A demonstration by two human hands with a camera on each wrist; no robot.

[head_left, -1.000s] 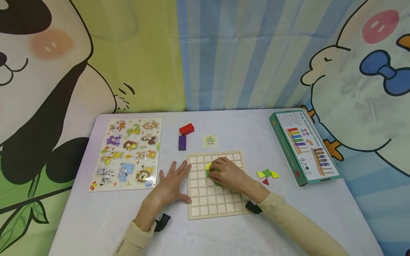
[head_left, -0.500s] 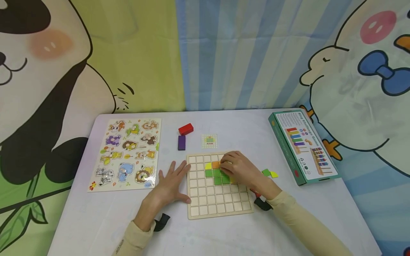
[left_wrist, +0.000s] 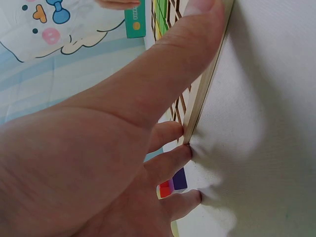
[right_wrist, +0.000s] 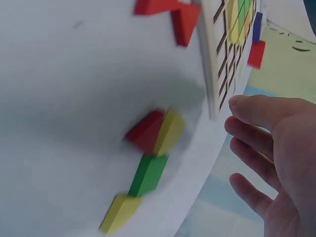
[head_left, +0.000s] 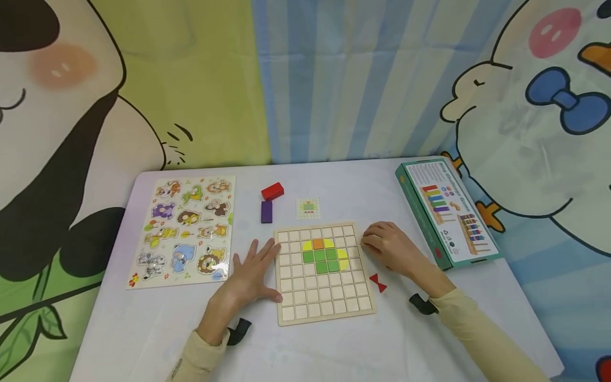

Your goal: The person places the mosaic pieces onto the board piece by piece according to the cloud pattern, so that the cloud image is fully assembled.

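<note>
A wooden grid board point(head_left: 298, 297) lies on the table, with green squares point(head_left: 326, 261), an orange square point(head_left: 317, 244) and yellow rounded pieces point(head_left: 307, 245) set in its cells. My left hand point(head_left: 250, 275) is spread along the board's left side, its thumb point(left_wrist: 173, 59) and some fingertips touching the edge. Just off the right side is my right hand point(head_left: 393, 246), fingers loosely bent, nothing visible between them. Below it, in the right wrist view, lie a red piece point(right_wrist: 146, 132), a yellow piece point(right_wrist: 170, 131), a green piece point(right_wrist: 149, 174) and another yellow one. Two red triangles point(right_wrist: 185, 24) lie beside the board.
A small pattern card point(head_left: 307, 209) lies behind the board, near a red block point(head_left: 272, 191) and a purple block point(head_left: 266, 212). At left is an animal puzzle board point(head_left: 187, 228); a green game box point(head_left: 451, 212) stands at right. A printed curtain point(head_left: 310, 79) hangs behind the table.
My right hand has moved right, off the board to the loose pieces. A yellow piece now shows right of the orange square, where its fingers were. The left hand stays at the board's edge.
</note>
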